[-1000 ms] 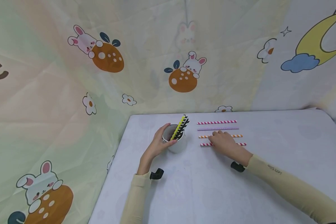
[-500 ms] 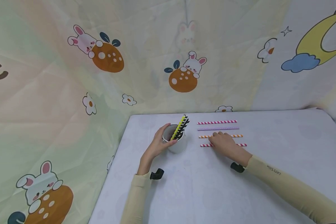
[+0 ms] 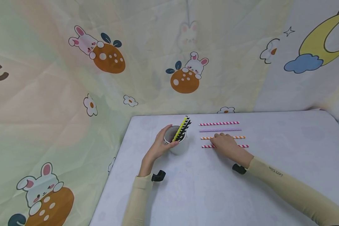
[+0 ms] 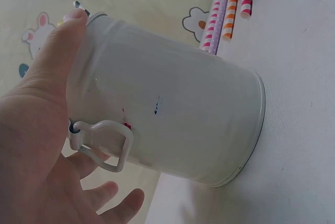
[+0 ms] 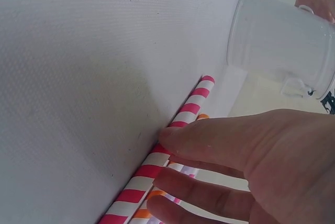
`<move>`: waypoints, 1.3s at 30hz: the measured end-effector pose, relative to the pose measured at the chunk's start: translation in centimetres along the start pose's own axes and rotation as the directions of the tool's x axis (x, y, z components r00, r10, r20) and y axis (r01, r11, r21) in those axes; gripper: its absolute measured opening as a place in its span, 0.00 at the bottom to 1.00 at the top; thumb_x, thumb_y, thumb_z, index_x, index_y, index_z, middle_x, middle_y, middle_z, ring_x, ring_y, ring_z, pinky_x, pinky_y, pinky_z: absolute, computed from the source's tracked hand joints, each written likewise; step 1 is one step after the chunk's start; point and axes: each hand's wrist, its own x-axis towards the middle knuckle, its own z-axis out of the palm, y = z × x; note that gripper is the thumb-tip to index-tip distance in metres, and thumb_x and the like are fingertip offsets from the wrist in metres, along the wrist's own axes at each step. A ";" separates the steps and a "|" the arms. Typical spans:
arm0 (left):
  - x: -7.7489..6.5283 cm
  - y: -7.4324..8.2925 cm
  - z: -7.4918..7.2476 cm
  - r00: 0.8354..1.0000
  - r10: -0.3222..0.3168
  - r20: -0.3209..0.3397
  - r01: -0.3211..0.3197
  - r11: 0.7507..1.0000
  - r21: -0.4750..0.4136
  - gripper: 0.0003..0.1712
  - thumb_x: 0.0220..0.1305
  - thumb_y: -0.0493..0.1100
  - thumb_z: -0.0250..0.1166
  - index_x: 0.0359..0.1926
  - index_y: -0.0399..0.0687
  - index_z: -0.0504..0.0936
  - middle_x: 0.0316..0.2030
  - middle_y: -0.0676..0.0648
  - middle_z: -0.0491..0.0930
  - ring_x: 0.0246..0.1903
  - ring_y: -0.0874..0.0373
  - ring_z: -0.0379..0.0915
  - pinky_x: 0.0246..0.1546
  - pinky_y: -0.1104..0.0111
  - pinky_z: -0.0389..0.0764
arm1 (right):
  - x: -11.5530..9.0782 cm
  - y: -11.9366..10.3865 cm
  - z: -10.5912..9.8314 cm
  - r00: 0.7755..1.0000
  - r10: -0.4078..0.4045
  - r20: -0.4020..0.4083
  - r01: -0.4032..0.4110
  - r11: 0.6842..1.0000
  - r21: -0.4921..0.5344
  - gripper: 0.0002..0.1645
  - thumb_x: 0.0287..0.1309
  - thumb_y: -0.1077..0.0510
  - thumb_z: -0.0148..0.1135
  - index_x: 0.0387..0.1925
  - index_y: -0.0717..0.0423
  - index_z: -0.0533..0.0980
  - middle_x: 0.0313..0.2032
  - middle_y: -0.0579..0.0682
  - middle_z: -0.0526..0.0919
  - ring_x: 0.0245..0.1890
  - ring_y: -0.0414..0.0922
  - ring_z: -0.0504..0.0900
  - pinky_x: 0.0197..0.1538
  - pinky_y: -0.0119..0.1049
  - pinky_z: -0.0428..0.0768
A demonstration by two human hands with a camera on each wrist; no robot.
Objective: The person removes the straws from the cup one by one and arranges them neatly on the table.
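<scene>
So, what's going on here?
A person's left hand steadies a white, cylindrical pail by its rim; a yellow straw and black-and-white patterned straws lean inside. The right hand has thumb and fingers around a red-and-white striped straw lying on the white table. Beyond it lie an orange-and-white striped straw, a pale purple straw and a pink-and-white striped straw, roughly parallel.
</scene>
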 end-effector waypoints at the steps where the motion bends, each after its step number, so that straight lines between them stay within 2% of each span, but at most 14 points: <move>1: 0.0 0.0 0.0 1.000 -0.002 0.000 0.002 1.000 0.002 0.51 0.57 0.62 0.72 0.76 0.70 0.56 0.74 0.48 0.59 0.74 0.48 0.52 0.70 0.41 0.59 | 0.0 0.0 0.0 1.000 -0.001 -0.003 0.001 1.000 0.002 0.03 0.58 0.62 0.69 0.34 0.55 0.82 0.30 0.52 0.81 0.32 0.52 0.78 0.35 0.47 0.79; 11: 0.0 0.1 0.0 1.000 -0.003 -0.002 0.003 1.000 -0.005 0.50 0.57 0.61 0.72 0.76 0.69 0.56 0.74 0.49 0.59 0.74 0.48 0.53 0.70 0.41 0.59 | -0.1 0.0 0.2 1.000 0.004 -0.001 -0.004 1.000 0.024 0.04 0.59 0.63 0.68 0.36 0.57 0.82 0.29 0.52 0.80 0.30 0.51 0.76 0.34 0.45 0.78; 16: 0.0 0.1 0.0 1.000 0.001 -0.002 -0.001 1.000 -0.007 0.50 0.57 0.60 0.73 0.76 0.68 0.57 0.74 0.48 0.59 0.74 0.47 0.52 0.70 0.41 0.58 | -0.1 0.2 0.2 1.000 0.015 -0.005 -0.014 0.999 0.049 0.02 0.59 0.63 0.67 0.33 0.57 0.80 0.28 0.52 0.79 0.30 0.51 0.76 0.34 0.46 0.78; 26: -0.1 0.1 0.0 1.000 -0.003 -0.006 0.003 1.000 0.004 0.50 0.57 0.61 0.72 0.76 0.69 0.56 0.74 0.48 0.59 0.74 0.47 0.53 0.70 0.41 0.58 | 0.0 0.8 -0.1 1.000 0.016 0.016 -0.018 0.993 0.119 0.06 0.58 0.59 0.69 0.31 0.53 0.78 0.29 0.49 0.79 0.31 0.49 0.76 0.33 0.44 0.77; 31: -0.1 0.1 0.0 1.000 0.002 -0.006 -0.002 1.000 0.001 0.51 0.57 0.63 0.72 0.76 0.69 0.56 0.75 0.49 0.59 0.74 0.48 0.52 0.70 0.41 0.58 | 0.1 1.0 -0.3 0.999 0.032 0.028 -0.036 0.982 0.187 0.11 0.56 0.56 0.72 0.39 0.55 0.80 0.34 0.50 0.81 0.35 0.50 0.79 0.37 0.46 0.80; 35: -0.1 0.1 0.0 1.000 0.001 -0.004 -0.001 1.000 -0.002 0.51 0.57 0.63 0.73 0.76 0.70 0.56 0.75 0.49 0.59 0.74 0.48 0.52 0.71 0.42 0.58 | 0.1 1.1 -0.8 0.997 0.069 0.043 -0.078 0.960 0.270 0.19 0.55 0.52 0.74 0.46 0.56 0.81 0.41 0.52 0.83 0.41 0.50 0.81 0.44 0.49 0.81; 39: -0.1 0.2 0.0 1.000 -0.004 -0.003 0.004 1.000 -0.001 0.50 0.57 0.62 0.73 0.76 0.71 0.56 0.75 0.49 0.58 0.74 0.48 0.51 0.71 0.41 0.57 | 0.1 1.2 -1.1 0.994 0.091 0.056 -0.104 0.940 0.325 0.24 0.57 0.49 0.73 0.51 0.56 0.80 0.44 0.53 0.82 0.44 0.50 0.80 0.46 0.49 0.81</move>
